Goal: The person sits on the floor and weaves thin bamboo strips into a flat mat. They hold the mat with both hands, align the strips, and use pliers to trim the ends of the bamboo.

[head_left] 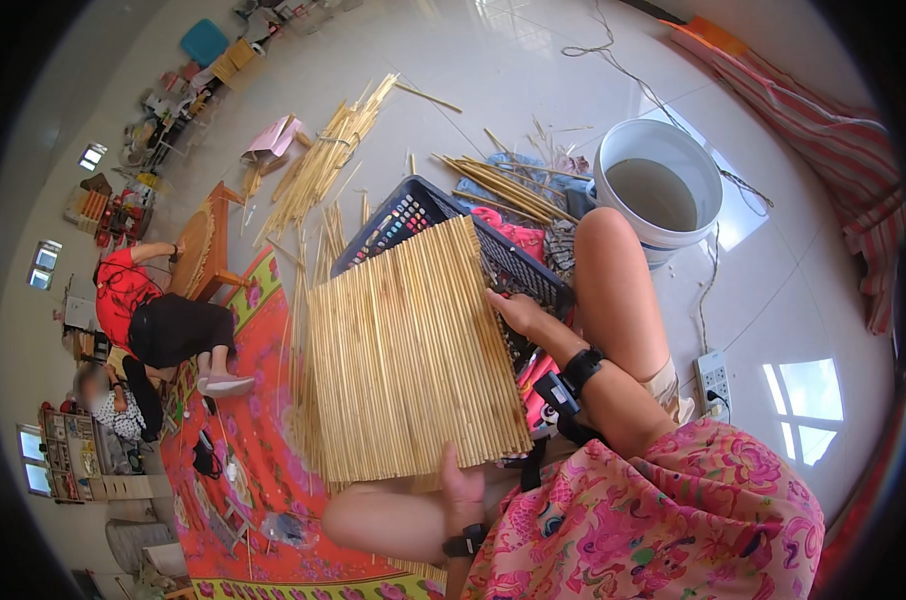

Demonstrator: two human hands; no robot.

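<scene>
A flat panel of pale yellow straw stalks, set side by side in a nearly square sheet, lies tilted in front of me. My left hand grips its near edge, with the thumb on top and the fingers hidden beneath. At its right edge, my right hand holds on, the fingers mostly out of sight behind the panel. A dark blue plastic basket with slotted sides stands under and beyond the panel, which covers part of it. Pink items and other things show in the basket.
A white bucket of cloudy water stands by my right knee. Beyond lie a tied straw bundle and loose stalks. Red floral matting spreads left, where a person in red sits. A power strip lies right.
</scene>
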